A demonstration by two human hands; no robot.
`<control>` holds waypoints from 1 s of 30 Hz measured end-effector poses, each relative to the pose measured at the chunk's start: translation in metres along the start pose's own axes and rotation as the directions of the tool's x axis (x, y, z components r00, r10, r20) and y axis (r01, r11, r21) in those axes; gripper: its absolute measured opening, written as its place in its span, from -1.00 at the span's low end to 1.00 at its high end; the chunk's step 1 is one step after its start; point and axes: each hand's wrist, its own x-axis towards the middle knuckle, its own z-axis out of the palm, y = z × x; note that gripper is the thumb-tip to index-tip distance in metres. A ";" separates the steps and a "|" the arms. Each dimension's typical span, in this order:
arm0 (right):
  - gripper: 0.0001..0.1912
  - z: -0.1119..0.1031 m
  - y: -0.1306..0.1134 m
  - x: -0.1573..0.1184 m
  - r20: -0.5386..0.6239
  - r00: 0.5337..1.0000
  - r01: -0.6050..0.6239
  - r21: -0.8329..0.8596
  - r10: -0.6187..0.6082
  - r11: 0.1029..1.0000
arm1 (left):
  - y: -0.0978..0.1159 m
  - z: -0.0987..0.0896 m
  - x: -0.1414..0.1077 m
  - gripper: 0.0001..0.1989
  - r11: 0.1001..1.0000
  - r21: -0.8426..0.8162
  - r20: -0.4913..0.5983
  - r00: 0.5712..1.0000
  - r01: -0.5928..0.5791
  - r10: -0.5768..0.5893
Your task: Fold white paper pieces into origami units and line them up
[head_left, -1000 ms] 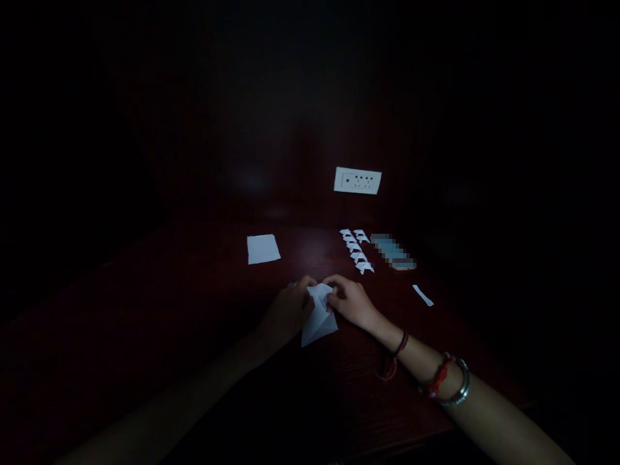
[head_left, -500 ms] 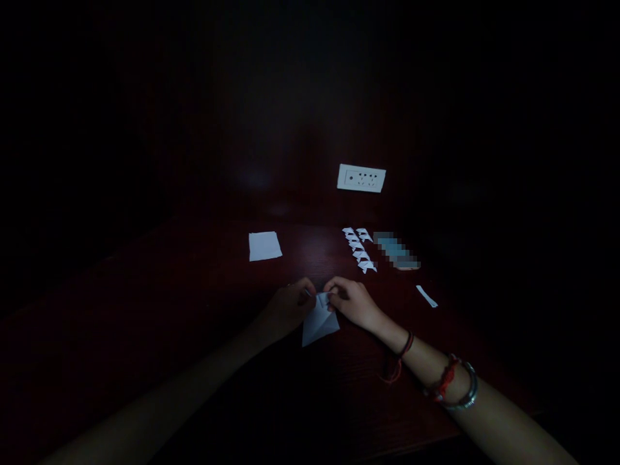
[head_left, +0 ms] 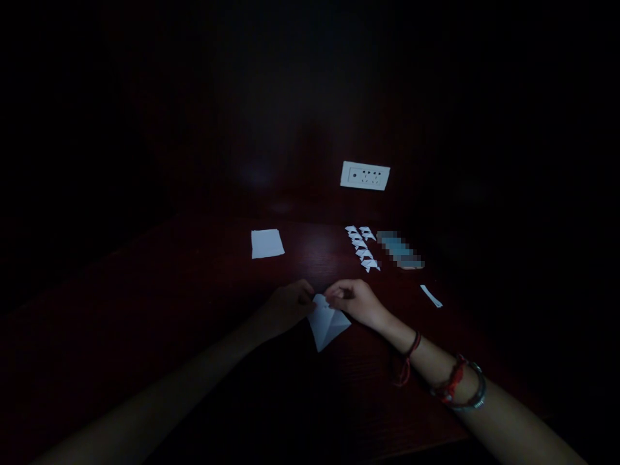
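Observation:
A partly folded sheet of white paper lies low over the dark table, its pointed end toward me and a crease running down it. My left hand pinches its upper left edge, the fingertips partly in shadow. At the upper right edge, my right hand grips the same paper between thumb and bent fingers. Both hands are close together, with the top of the paper between them. Red and dark cords and a silvery bangle circle the right wrist and forearm.
Beyond my hands, a stack of white square paper lies left of centre. Several small folded paper pieces stand in rows at right, beside a blurred-out phone. Farther right is a paper strip. A socket panel sits on the back wall.
The paper has turned a little, its lower point swinging right and its creased face showing more. Both hands stay at its top edge. The whole view has shifted slightly.

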 end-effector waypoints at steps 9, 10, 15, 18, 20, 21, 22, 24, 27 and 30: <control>-0.85 -0.003 -0.012 -0.006 -0.086 0.975 0.197 -0.086 -0.204 0.977 | 0.007 0.000 0.005 -0.90 0.992 0.062 -0.192 0.974 -0.109 0.119; -0.86 -0.003 -0.013 -0.007 -0.093 0.971 0.210 -0.113 -0.221 0.971 | 0.008 0.000 0.005 -0.91 0.990 0.068 -0.203 0.970 -0.123 0.135; -0.91 -0.003 -0.018 -0.008 -0.129 0.952 0.241 -0.239 -0.277 0.941 | 0.015 0.003 0.002 -0.96 0.981 0.014 -0.175 0.965 -0.195 0.194; -0.92 -0.002 -0.022 -0.008 -0.146 0.940 0.258 -0.286 -0.309 0.923 | 0.020 0.005 0.000 -0.99 0.967 0.079 -0.202 0.946 -0.241 0.253; -0.92 -0.002 -0.024 -0.009 -0.141 0.936 0.272 -0.296 -0.323 0.916 | 0.021 0.005 0.000 -0.99 0.958 0.129 -0.223 0.934 -0.255 0.278; -0.92 -0.002 -0.025 -0.009 -0.136 0.935 0.276 -0.296 -0.327 0.914 | 0.020 0.005 0.000 -0.98 0.955 0.146 -0.230 0.930 -0.259 0.287; -0.92 -0.003 -0.026 -0.009 -0.128 0.936 0.280 -0.295 -0.328 0.914 | 0.020 0.005 -0.001 -0.98 0.952 0.158 -0.238 0.925 -0.263 0.295; -0.92 -0.003 -0.028 -0.010 -0.114 0.938 0.284 -0.293 -0.328 0.913 | 0.019 0.005 -0.001 -0.97 0.944 0.171 -0.241 0.917 -0.281 0.317; -0.92 -0.003 -0.029 -0.010 -0.102 0.936 0.296 -0.294 -0.338 0.909 | 0.018 0.006 -0.001 -0.95 0.934 0.189 -0.247 0.905 -0.305 0.345; -0.92 -0.003 -0.029 -0.010 -0.104 0.932 0.303 -0.297 -0.346 0.905 | 0.019 0.008 -0.001 -0.94 0.931 0.207 -0.271 0.896 -0.302 0.351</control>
